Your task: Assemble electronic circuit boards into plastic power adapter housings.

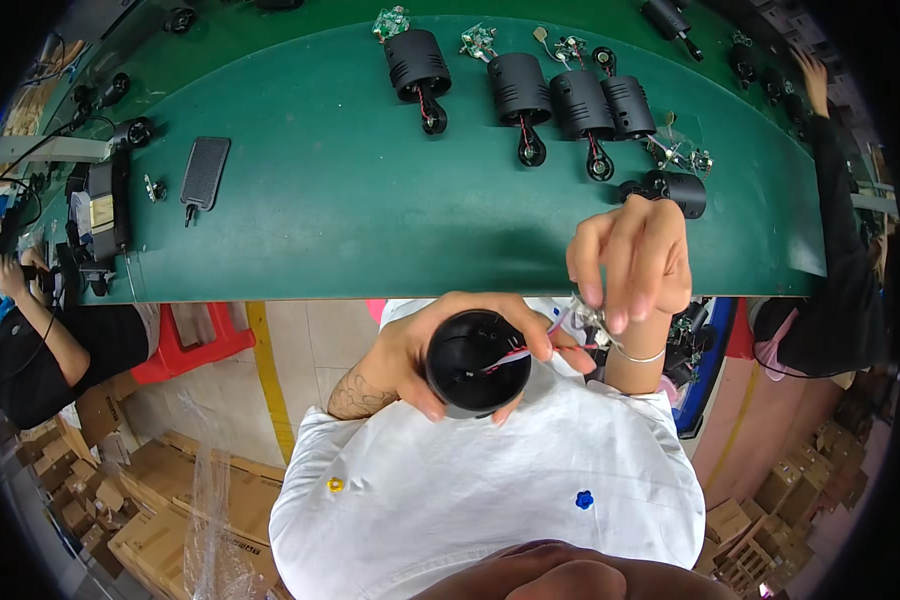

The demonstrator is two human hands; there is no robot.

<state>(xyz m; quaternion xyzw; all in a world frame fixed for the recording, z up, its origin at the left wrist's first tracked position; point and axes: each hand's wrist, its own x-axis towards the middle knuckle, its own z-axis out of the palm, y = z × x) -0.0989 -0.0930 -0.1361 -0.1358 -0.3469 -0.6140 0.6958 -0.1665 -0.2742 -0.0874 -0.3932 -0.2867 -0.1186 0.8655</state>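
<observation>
My left hand [406,350] is wrapped around a black cylindrical housing [462,350], its open end facing up toward me in front of my chest. Red and pale wires [562,349] come out of the housing and run right, past the left thumb. They lead to a small circuit board [590,322], pinched in the fingertips of my right hand [640,258]. The right fingers point downward and partly cover the board. Just beyond that hand, another black housing [678,192] lies on its side on the table.
Several black housings [520,88] with wired parts and circuit boards [478,41] lie across the far side of the green table [310,220]. A flat dark mesh-faced piece [206,172] lies at left. Red stools [192,345], cardboard boxes [170,500] and other people's arms [822,150] flank me.
</observation>
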